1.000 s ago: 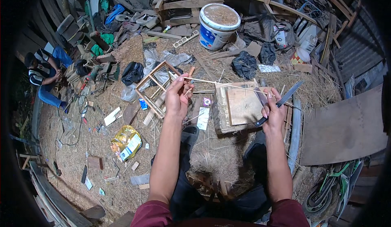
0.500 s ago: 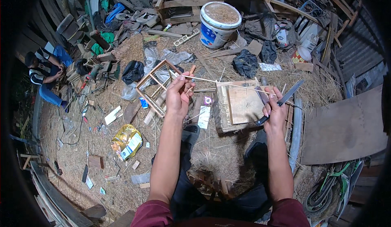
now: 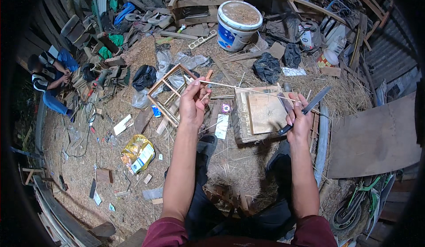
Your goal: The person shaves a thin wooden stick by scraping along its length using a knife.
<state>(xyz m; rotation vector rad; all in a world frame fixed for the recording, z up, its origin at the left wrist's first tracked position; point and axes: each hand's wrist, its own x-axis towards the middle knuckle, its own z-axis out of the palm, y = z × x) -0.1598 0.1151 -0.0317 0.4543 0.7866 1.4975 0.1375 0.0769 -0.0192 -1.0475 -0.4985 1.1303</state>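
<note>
A thin, pale wooden stick (image 3: 241, 87) stretches between my hands. My left hand (image 3: 193, 101) pinches its left end, and a short brown wood piece (image 3: 209, 74) shows at the fingertips; whether it is held too I cannot tell. In my right hand (image 3: 299, 122) is a black-handled knife (image 3: 316, 101), its blade pointing up and away to the right. Thumb and fingers of that same hand also meet the stick's right end. Below the stick lies a square wooden block (image 3: 242, 136) with a flat board (image 3: 268, 114) on top, near my right hand.
A small wooden frame (image 3: 158, 106) stands beyond my left hand. Farther back are a white-and-blue bucket (image 3: 239, 27) and black plastic bags (image 3: 267, 68). A yellow bag (image 3: 138, 153) lies on the straw-strewn ground. At far left sits another person (image 3: 55, 76). A brown sheet (image 3: 376, 138) and small motorbike (image 3: 354, 207) are at right.
</note>
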